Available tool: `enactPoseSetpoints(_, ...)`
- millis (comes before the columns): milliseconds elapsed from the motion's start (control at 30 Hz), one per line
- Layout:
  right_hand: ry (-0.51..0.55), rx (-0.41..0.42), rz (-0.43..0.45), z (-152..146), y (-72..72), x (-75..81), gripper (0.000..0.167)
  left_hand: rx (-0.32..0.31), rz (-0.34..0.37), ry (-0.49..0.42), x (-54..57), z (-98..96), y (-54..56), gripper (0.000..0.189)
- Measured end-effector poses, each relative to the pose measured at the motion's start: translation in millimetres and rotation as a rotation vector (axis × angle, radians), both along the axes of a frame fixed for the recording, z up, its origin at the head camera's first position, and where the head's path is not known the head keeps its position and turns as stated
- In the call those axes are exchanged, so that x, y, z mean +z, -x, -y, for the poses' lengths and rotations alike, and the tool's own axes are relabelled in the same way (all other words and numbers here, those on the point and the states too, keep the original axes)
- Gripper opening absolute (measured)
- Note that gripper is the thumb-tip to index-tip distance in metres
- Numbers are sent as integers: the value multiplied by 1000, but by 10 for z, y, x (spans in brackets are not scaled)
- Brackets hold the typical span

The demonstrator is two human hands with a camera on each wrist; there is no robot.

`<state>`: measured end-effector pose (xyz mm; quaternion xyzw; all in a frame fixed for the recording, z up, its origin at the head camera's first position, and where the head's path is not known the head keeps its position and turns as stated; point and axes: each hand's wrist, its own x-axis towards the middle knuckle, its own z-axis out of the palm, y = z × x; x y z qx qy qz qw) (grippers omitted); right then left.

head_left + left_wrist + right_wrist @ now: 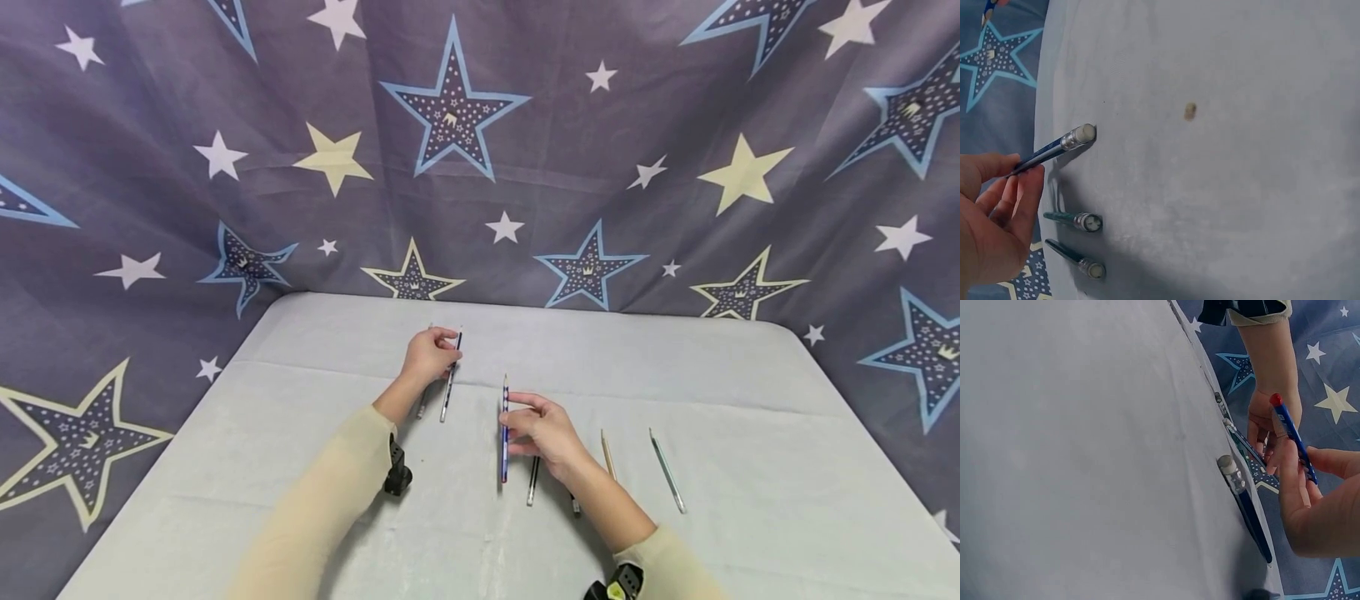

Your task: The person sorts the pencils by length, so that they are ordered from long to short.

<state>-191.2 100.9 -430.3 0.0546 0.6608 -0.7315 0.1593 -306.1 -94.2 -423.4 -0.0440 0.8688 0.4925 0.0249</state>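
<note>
Hands apart, each pinching a pencil. Left hand (429, 355) on a dark pencil (447, 398), white eraser end nearward; second pencil (422, 406) just beside. Right hand (546, 430) on a blue pencil (504, 454), red-ended, lifted off the cloth (757, 492). Partly hidden below it: two black pencils (533, 485). Gold pencil (607, 454), green pencil (666, 471) farther right. Cloth pale, creased, running on to the right; starred curtain (525, 192) behind the round-cornered far edge.

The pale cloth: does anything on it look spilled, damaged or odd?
Yes: a small brownish mark on the cloth, apart from the pencil in the left hand. It stands out against the plain surface; I can't tell if it's a stain.
</note>
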Motion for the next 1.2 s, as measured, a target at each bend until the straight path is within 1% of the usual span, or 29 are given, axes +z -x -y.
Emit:
enactPoseSetpoints(100, -3, 4, 0, 1, 9, -13, 48, 3, -16, 36, -15, 3, 10, 35)
enactPoseSetpoints(233, -3, 4, -2, 1, 20, -31, 47, -3, -18, 81, -39, 14, 23, 34)
enactPoseSetpoints(500, 7, 4, 0, -3, 27, -30, 48, -11, 2, 132, -54, 18, 68, 32)
enactPoseSetpoints(600, 7, 6, 4, -8, 30, -27, 48, -28, -8, 161, -50, 8, 72, 32)
enactPoseSetpoints(833, 7, 0, 14, -6, 32, -25, 49, -86, -57, 283, -74, -22, 65, 30)
enactPoseSetpoints(1067, -2, 16, 7, 23, 35, -13, 49, -97, -50, 322, -137, -37, 72, 27)
enactPoseSetpoints(1200, -22, 29, 7, 13, 61, 29, 49, -105, -41, 337, -139, -44, 81, 26)
